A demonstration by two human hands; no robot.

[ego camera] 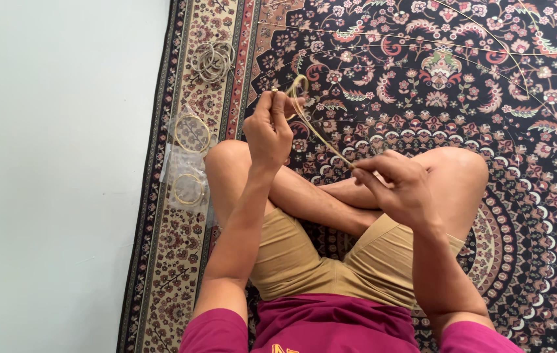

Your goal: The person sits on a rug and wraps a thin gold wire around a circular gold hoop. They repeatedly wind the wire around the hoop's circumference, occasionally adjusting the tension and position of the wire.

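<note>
I sit cross-legged on a patterned carpet (474, 78). My left hand (268, 129) is raised above my left knee and pinches a small loop of thin pale cane strip (299, 91). The strip (324, 140) runs taut down to my right hand (399, 186), which pinches its other end over my right knee. Both hands are closed on the strip.
A bundle of silvery wire rings (213, 60) lies on the carpet border at the upper left. Two clear bags with golden rings (191, 134) (188, 188) lie beside my left knee. Long thin strips (422, 42) stretch across the carpet ahead. A pale floor (56, 176) lies to the left.
</note>
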